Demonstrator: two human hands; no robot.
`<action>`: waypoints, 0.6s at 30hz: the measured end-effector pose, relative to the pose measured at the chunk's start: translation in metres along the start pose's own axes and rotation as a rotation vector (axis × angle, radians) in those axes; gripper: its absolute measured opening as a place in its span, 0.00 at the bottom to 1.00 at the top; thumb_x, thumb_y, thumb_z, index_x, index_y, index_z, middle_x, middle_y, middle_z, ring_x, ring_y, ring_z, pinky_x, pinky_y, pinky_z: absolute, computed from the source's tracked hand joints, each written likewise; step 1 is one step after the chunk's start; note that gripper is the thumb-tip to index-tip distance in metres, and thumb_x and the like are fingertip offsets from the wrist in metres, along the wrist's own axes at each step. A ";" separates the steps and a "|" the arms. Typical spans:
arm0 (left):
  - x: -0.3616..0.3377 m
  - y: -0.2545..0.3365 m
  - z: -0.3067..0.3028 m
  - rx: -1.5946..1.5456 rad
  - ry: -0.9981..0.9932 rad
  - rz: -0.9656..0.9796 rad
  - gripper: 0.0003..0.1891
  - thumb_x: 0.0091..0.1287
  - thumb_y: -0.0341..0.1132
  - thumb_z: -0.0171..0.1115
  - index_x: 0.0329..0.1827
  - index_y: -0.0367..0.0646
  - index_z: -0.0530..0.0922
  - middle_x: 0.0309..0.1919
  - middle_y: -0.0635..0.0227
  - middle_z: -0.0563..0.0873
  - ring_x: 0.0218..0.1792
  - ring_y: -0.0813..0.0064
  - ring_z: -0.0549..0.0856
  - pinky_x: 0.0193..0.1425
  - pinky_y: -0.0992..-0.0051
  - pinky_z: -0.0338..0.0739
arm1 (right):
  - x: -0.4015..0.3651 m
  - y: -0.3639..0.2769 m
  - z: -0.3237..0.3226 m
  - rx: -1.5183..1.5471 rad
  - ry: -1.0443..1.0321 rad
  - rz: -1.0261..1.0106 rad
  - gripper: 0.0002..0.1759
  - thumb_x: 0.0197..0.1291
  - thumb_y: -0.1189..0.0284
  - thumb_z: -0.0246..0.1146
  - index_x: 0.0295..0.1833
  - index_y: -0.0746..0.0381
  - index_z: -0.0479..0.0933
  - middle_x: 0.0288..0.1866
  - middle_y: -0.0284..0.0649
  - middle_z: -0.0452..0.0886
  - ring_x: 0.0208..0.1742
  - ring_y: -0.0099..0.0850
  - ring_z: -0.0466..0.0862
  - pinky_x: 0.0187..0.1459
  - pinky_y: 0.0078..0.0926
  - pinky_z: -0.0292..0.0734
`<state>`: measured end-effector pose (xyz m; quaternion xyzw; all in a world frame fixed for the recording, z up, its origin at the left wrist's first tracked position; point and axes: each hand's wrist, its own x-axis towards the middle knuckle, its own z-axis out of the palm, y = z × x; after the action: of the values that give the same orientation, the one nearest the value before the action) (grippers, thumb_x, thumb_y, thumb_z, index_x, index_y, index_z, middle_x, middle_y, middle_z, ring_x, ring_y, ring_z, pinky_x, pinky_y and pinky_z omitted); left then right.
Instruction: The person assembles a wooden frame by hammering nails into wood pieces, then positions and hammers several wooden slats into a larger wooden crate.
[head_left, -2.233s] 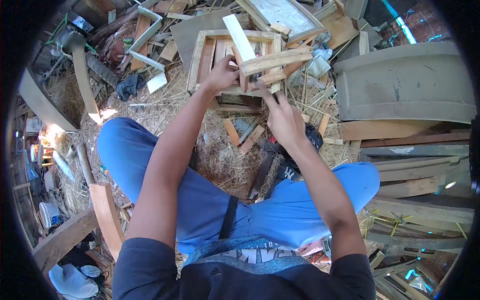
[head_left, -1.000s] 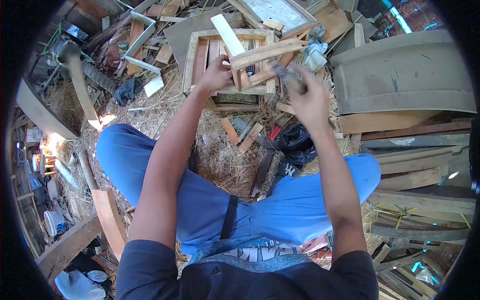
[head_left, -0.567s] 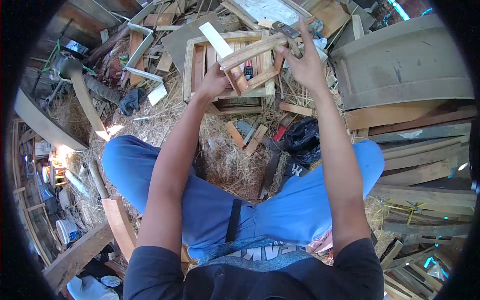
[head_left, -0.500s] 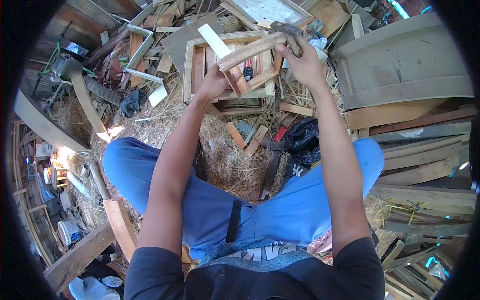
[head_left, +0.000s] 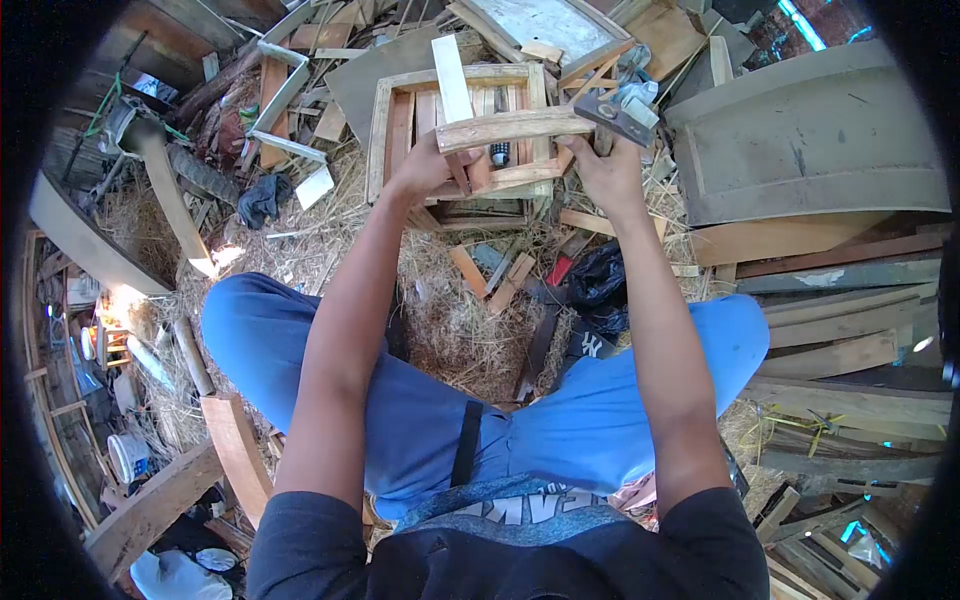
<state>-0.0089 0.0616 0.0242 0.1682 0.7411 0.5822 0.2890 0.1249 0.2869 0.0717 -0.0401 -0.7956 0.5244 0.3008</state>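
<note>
Above a wooden frame (head_left: 378, 140) on the ground, my left hand (head_left: 425, 168) is closed around the left end of a small assembly of wooden pieces. A pale curved bar (head_left: 515, 128) forms its top side, and a white strip (head_left: 452, 80) rises from its left part. My right hand (head_left: 607, 170) is closed at the bar's right end, around a dark-headed tool (head_left: 622, 118), possibly a hammer; its handle is mostly hidden. A black-ringed object (head_left: 499, 154) shows between the assembly's pieces.
A large grey panel (head_left: 810, 140) lies at the right, above stacked boards (head_left: 850, 310). Short offcuts (head_left: 511, 282) and a black bag (head_left: 600, 275) are on the straw between my knees. A glass-like panel (head_left: 545, 22) leans beyond the frame.
The assembly has turned so its curved bar is nearly level. My right hand has moved slightly down, and the dark tool head has swung down and right, now at the bar's right end.
</note>
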 end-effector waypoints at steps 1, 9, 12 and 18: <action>0.003 -0.005 -0.001 -0.003 0.002 0.000 0.22 0.72 0.33 0.71 0.65 0.33 0.78 0.51 0.58 0.89 0.44 0.69 0.90 0.39 0.72 0.87 | -0.002 0.001 -0.001 0.015 -0.015 0.017 0.22 0.62 0.77 0.75 0.61 0.66 0.82 0.54 0.42 0.88 0.55 0.27 0.84 0.59 0.29 0.78; -0.008 0.021 -0.004 0.122 -0.101 -0.025 0.20 0.74 0.34 0.68 0.63 0.29 0.78 0.47 0.54 0.90 0.37 0.65 0.92 0.33 0.66 0.89 | -0.013 -0.013 -0.002 -0.119 -0.016 0.002 0.23 0.63 0.79 0.74 0.63 0.68 0.78 0.56 0.43 0.87 0.54 0.28 0.84 0.59 0.28 0.78; -0.005 0.015 -0.004 0.106 -0.101 -0.034 0.21 0.74 0.35 0.69 0.62 0.28 0.77 0.48 0.53 0.90 0.40 0.65 0.92 0.33 0.66 0.89 | -0.015 -0.003 0.001 -0.085 -0.015 0.092 0.25 0.62 0.78 0.74 0.64 0.69 0.77 0.58 0.44 0.87 0.56 0.28 0.85 0.61 0.29 0.78; -0.002 0.007 -0.006 0.103 -0.104 -0.096 0.27 0.73 0.37 0.70 0.67 0.26 0.73 0.54 0.53 0.89 0.52 0.68 0.89 0.53 0.68 0.87 | -0.014 0.016 0.003 -0.185 0.046 -0.072 0.28 0.61 0.76 0.76 0.66 0.69 0.76 0.58 0.48 0.87 0.59 0.36 0.87 0.62 0.33 0.79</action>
<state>-0.0118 0.0579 0.0326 0.1771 0.7611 0.5196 0.3454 0.1311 0.2862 0.0509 -0.0514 -0.8343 0.4366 0.3326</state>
